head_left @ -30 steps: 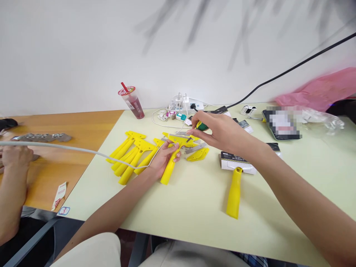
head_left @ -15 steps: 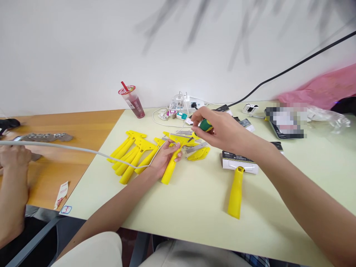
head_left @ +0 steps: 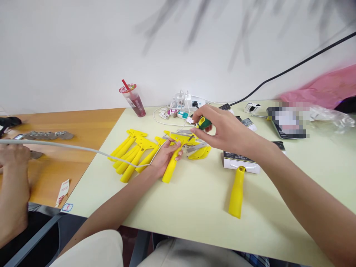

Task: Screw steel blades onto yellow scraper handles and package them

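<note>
My left hand [head_left: 165,155] is closed around the yellow handle of a scraper [head_left: 170,170], its wide head tilted up toward the right. In my right hand [head_left: 215,126] is a screwdriver [head_left: 204,123] with a green and yellow grip. Its tip points down at the scraper's head; whether it sits in a screw is too small to tell. Just right of the scraper lie loose metal blades [head_left: 197,147] and yellow head pieces [head_left: 200,153]. Several yellow scraper handles [head_left: 137,159] lie to the left of my left hand. A grey-white cable crosses my left wrist.
At right lies a yellow scraper [head_left: 236,193] with its head in a black-and-white card sleeve [head_left: 226,163]. Toward the wall stand a drink cup [head_left: 136,105] and a power strip [head_left: 183,100]. A co-worker's hand [head_left: 13,157] is at far left, beside metal parts [head_left: 50,136].
The view has shifted slightly. Both hands keep their holds on the scraper and the screwdriver; the right hand's fingers have turned a little on the grip.
</note>
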